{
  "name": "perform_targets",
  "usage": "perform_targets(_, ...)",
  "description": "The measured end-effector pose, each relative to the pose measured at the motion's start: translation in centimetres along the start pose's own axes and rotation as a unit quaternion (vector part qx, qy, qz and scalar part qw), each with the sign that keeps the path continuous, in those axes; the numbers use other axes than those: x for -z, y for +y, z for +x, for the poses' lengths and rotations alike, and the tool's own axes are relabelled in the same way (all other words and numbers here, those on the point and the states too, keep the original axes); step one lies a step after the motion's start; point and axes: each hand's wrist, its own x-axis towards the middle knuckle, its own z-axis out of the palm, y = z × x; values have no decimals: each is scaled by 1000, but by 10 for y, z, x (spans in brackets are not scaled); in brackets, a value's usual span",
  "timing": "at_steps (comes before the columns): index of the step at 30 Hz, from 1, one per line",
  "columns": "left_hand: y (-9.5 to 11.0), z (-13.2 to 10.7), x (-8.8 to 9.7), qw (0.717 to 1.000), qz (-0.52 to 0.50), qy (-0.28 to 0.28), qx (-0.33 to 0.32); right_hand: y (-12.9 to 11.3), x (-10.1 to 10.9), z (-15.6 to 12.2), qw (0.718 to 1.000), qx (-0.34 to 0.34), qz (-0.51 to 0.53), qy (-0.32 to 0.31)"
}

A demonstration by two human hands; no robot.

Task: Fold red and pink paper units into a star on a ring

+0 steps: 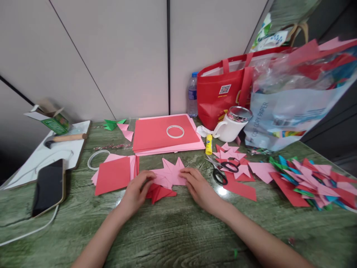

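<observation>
A pink folded-paper piece with star-like points [169,172] is between my two hands, low over the table. My left hand [136,189] pinches its left edge with thumb and fingertips, and my right hand [200,187] grips its right edge. Just under and in front of the pink piece lies a red folded paper piece [160,193], partly covered. Left of my left hand is a stack of red and pink paper squares [113,175]. Scissors with black handles [223,169] rest to the right of my right hand, beside small pink paper stars [230,153].
Large red and pink sheets [160,132] lie behind, with a tape roll [175,131] on top. Right stand a glue stick [209,144], white mug [231,126], red bag [217,93] and a colourful paper pile [315,180]. Left are a phone [48,188] and hammer [67,138].
</observation>
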Motion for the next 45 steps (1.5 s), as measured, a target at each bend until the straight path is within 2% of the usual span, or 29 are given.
perform_targets(4, -1, 2, 14, 994, 54, 99, 2, 0, 0, -1, 999, -5, 23, 24)
perform_targets(7, -5, 2, 30, 976, 123, 180, 17, -1, -1, -2, 999, -2, 39, 38)
perform_targets(9, -10, 1, 41, 959, 173, 217, 51, -1, 0, -2, 997, 4, 49, 52)
perform_targets(11, -16, 0, 51, 941, 228, 230, 97, -2, 1, -2, 996, 11, 56, 68)
perform_targets(14, -21, -1, 63, 929, 286, 190, 142, -3, 4, -1, 994, 18, 58, 88)
perform_targets(18, -24, -2, 74, 931, 291, 126, 182, -5, 9, -1, 991, 15, 62, 114)
perform_targets(23, -28, -2, 78, 929, 308, 13, 204, -7, 15, 0, 983, -14, 60, 175)
perform_targets(28, -33, -4, 78, 916, 321, -63, 234, -5, 19, 0, 981, -35, 52, 185)
perform_targets(36, -49, -11, 81, 942, 271, -67, 185, -6, 18, -1, 980, -51, 46, 185)
perform_targets(45, -48, -10, 87, 963, 198, -79, 164, -8, 18, -1, 981, -56, 63, 173)
